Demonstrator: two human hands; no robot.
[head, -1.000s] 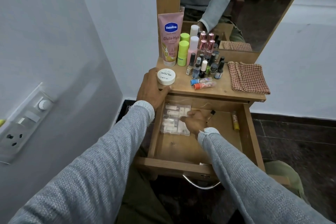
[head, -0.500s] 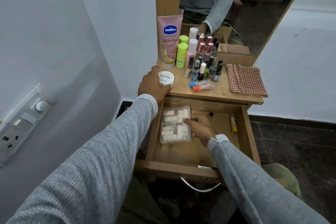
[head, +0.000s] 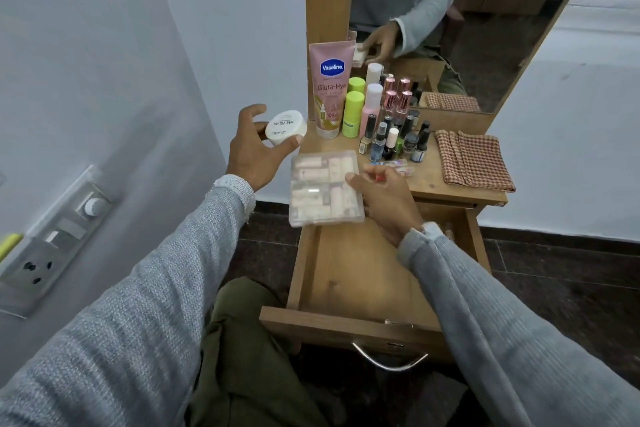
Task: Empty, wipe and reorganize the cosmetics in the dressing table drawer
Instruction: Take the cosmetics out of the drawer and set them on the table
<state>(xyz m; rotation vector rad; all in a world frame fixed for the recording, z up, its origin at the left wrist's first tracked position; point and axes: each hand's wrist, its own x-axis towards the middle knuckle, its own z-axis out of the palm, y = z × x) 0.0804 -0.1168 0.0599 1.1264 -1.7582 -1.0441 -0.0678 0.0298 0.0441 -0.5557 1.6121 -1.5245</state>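
The right hand [head: 388, 199] gripped the clear compartment box [head: 325, 189] by its three-o'clock edge. The left hand [head: 254, 152] pinched a white nail-polish-remover jar [head: 285, 126]. The box looked light, rigid and slick; supporting it underneath seemed wise.

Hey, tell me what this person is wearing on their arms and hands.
Both arms are covered by long grey knitted sleeves with a ribbed texture, ending in paler, slightly frayed cuffs at the wrists. The left hand and right hand are bare: no gloves, and no rings or watch visible.
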